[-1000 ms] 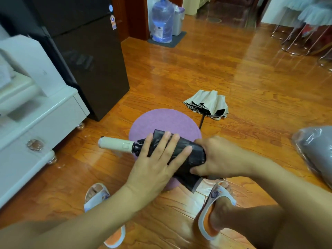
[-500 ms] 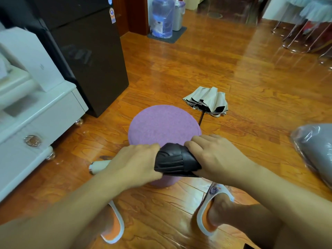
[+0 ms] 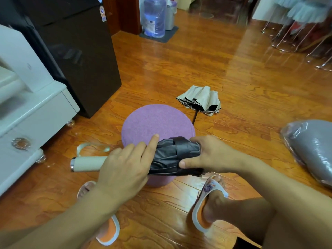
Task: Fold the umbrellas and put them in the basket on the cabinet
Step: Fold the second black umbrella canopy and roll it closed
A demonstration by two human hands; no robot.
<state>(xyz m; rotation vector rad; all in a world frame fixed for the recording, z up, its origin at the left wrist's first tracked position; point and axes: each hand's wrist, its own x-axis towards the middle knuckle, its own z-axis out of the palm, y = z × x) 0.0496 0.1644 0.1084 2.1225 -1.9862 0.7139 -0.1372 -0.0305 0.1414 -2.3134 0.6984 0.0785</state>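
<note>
A folded black umbrella (image 3: 170, 155) with a cream handle (image 3: 88, 164) lies sideways across the near edge of a round purple stool (image 3: 154, 119). My left hand (image 3: 124, 166) grips it where the handle meets the canopy, index finger stretched out over the fabric. My right hand (image 3: 210, 155) holds the canopy's other end, thumb pressed on a black strap that runs round the bundle. A second umbrella (image 3: 199, 99), beige outside and black inside, lies half collapsed on the floor beyond the stool. The basket is not in view.
A white cabinet (image 3: 32, 112) stands at the left, with a black fridge (image 3: 79, 56) behind it. A grey cushion in plastic (image 3: 312, 150) lies on the floor at the right. A water bottle (image 3: 154, 15) and chair legs (image 3: 287, 36) stand far back. My slippered feet flank the stool.
The umbrella was rolled under both hands. The cream handle and its wrist loop now show at the left, and a strap band lies round the canopy. My left index finger has lifted.
</note>
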